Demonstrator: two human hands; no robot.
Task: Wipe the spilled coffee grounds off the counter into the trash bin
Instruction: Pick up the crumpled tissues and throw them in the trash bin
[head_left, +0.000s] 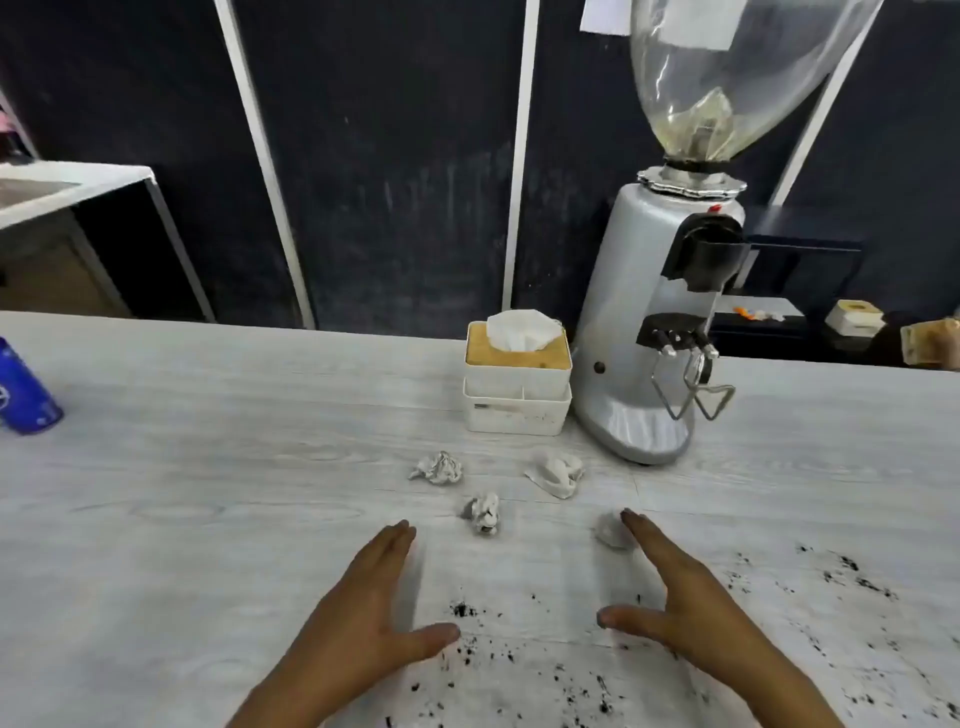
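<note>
Grounds (597, 670) lie scattered as dark specks over the pale wood-grain counter (208, 493), thickest from 5 to 6 o'clock of the view, with a thinner trail out toward 3 o'clock. One small dense clump sits between my thumbs.

My left hand (358, 618) is flat and spread, fingers together pointing to 1 o'clock, thumb out to the right, gripping nothing. My right hand (680, 597) mirrors it, fingers pointing to 11 o'clock, thumb out to the left, also empty. Whether the palms touch the surface I cannot tell.

Four crumpled tissue wads lie beyond my fingertips: one (613, 530) just beside my right fingertips, one (483, 513) at 12 o'clock between the hands, two more farther back at 11 o'clock (438, 467) and 1 o'clock (557, 473).

Tissue box (517, 384), white with a tan top and a sheet standing up, sits at 12 o'clock. Grey coffee grinder (649, 332) with a clear hopper stands just to its right. Blue can (23, 389) at 9 o'clock, at the frame edge.
</note>
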